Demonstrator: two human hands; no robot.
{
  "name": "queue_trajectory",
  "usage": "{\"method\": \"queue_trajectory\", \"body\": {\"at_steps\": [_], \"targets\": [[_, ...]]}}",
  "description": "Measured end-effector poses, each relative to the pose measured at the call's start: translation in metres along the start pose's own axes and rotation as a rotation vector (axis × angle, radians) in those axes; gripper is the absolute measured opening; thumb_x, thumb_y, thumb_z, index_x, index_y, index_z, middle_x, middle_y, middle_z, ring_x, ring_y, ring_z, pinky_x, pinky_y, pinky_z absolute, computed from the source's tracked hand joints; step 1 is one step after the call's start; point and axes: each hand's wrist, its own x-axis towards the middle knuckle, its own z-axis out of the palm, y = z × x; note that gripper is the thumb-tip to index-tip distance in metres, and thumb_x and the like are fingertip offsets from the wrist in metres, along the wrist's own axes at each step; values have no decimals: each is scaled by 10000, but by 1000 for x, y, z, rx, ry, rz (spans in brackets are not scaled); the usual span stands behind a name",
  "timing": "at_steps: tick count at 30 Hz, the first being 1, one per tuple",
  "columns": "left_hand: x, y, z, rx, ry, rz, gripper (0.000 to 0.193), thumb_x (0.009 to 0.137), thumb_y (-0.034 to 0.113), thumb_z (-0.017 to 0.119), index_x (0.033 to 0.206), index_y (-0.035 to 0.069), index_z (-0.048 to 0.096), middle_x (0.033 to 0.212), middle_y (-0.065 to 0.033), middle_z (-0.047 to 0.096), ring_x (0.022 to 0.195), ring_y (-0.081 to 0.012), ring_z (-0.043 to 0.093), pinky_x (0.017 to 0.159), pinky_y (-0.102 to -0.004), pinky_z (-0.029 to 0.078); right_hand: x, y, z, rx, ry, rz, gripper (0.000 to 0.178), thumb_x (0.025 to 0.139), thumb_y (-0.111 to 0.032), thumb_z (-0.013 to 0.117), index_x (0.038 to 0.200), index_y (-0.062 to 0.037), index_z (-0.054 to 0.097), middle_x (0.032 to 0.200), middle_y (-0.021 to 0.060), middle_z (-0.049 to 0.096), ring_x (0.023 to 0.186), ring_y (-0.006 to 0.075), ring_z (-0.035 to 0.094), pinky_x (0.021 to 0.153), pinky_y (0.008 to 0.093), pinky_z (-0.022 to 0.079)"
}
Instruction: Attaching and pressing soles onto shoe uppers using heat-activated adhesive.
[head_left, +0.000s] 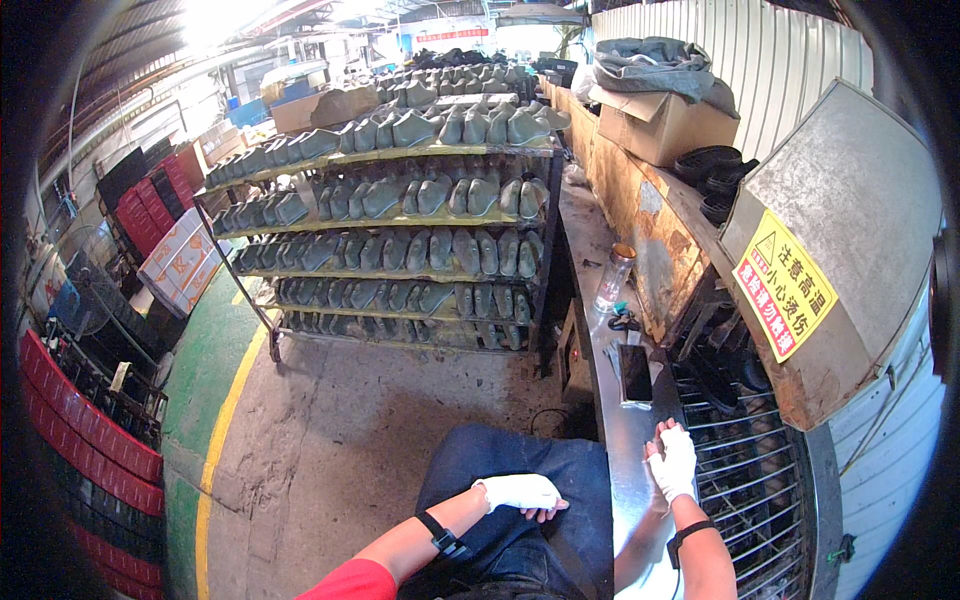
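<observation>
Wire rack conveyor (pixel 750 490) runs at lower right out of a metal oven hood (pixel 850 230) with a yellow warning sticker (pixel 785 283); dark shoe soles (pixel 715 365) lie on the rack at the hood mouth.

Head view: right hand (pixel 672 462), wrapped in white cloth, rests flat with fingers spread on the edge of the steel worktop (pixel 625 450), just beside the rack, holding nothing. Left hand (pixel 520 492), also wrapped, lies loosely curled on the blue apron (pixel 520 490) over the lap, empty as well, well apart from the right. A black wristband sits on each forearm.

A phone (pixel 636 373) lies flat on the worktop ahead of the right hand; a clear bottle (pixel 613 280) stands farther along, with a small pair of scissors (pixel 625 322) between them. A tall cart (pixel 400 230) of grey-green shoe forms stands left of the worktop on the concrete floor. A cardboard box (pixel 660 125) and more soles sit on top of the rusty machine housing.

Risks, as a judgement: the right hand is close to the rack, so fingers or loose wrap could catch in the wires or touch hot metal by the hood. The phone sits near the edge and could get knocked onto the rack. The bottle could tip over onto it.
</observation>
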Motion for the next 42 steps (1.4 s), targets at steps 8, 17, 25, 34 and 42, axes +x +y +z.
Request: {"method": "queue_trajectory", "body": {"at_steps": [8,17,25,34,42], "targets": [[-5,6,0,4,3,5,484,1002,577,718,863,118,776,756,20,728,583,-84,604,532,-252,422,0,-1,-3,-3,-4,-5,539,874,-278,801,1363,-71,708,1499,215,632,1396,439,562,1195,518,430],[-3,4,0,37,0,19,528,995,618,702,855,114,775,751,15,725,581,-90,603,527,-262,419,0,-3,-3,14,7,0,505,870,-258,811,1326,-63,716,1487,218,642,1391,438,569,1197,517,431],[-3,3,0,48,1,30,535,995,626,696,847,117,770,747,15,724,578,-94,597,533,-268,416,0,-3,-2,17,-14,49,501,870,-253,812,1326,-69,717,1490,221,639,1397,437,567,1201,516,432],[-4,5,0,62,12,19,537,998,630,689,841,123,771,744,13,723,582,-97,601,552,-271,429,0,-1,-2,24,-15,35,509,866,-252,806,1333,-72,713,1492,221,637,1388,445,574,1200,523,435],[-5,4,0,39,-1,21,508,1001,612,699,851,133,775,758,22,728,594,-89,606,551,-263,431,-1,1,1,35,28,-7,504,855,-222,806,1326,-67,717,1482,216,647,1390,435,575,1198,512,439]]}}
